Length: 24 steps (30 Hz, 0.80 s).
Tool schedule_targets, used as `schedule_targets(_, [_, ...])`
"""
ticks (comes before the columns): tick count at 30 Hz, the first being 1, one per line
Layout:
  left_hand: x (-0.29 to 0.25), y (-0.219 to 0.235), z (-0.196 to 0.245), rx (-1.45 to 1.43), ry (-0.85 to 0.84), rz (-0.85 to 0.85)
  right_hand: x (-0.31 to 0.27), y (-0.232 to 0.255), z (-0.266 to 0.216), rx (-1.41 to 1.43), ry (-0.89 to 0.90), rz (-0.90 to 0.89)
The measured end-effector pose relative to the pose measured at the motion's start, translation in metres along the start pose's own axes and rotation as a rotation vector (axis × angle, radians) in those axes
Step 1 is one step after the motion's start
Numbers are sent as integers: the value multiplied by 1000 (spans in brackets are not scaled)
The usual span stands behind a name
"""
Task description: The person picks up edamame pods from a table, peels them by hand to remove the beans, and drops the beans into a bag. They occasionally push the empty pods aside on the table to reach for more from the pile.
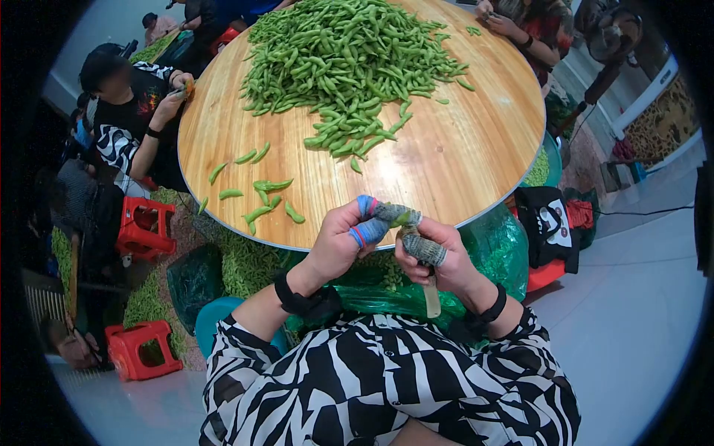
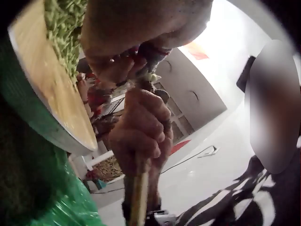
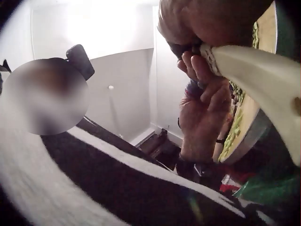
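My two hands meet in front of the table edge. My left hand (image 1: 331, 241), with blue and grey cloth covers on some fingers, pinches a green soybean pod (image 1: 402, 219) at its fingertips. My right hand (image 1: 450, 260), with grey knit covers on its thumb and finger, grips a tool by its pale handle (image 1: 432, 301), which sticks out below the fist. The tool's working end is hidden by the fingers. In the right wrist view the handle (image 3: 254, 70) appears large, and the left hand (image 3: 204, 117) faces it closely.
A big pile of soybean pods (image 1: 335, 59) covers the back of the round wooden table (image 1: 461, 156); several loose pods (image 1: 264, 201) lie at the front left. Green plastic (image 1: 491, 253) hangs below the edge. Red stools (image 1: 145, 349) stand left. Other people sit around the table.
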<state>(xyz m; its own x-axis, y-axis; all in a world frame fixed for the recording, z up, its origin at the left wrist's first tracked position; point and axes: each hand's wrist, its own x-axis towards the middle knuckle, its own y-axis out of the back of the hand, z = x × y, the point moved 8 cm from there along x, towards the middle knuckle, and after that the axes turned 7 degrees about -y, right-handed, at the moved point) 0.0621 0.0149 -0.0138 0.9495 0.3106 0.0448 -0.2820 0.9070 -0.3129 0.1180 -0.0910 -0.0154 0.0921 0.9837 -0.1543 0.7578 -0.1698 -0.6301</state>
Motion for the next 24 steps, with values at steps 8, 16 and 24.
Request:
schedule_targets(8, [-3, -1, 11, 207, -99, 29, -1, -1, 1, -24, 13, 21])
schedule_targets(16, [-2, 3, -3, -39, 2, 18, 3, 3, 1, -52, -9, 95])
schedule_targets(24, [-5, -15, -20, -700, 301, -151, 9, -4, 22, 449, -256, -175])
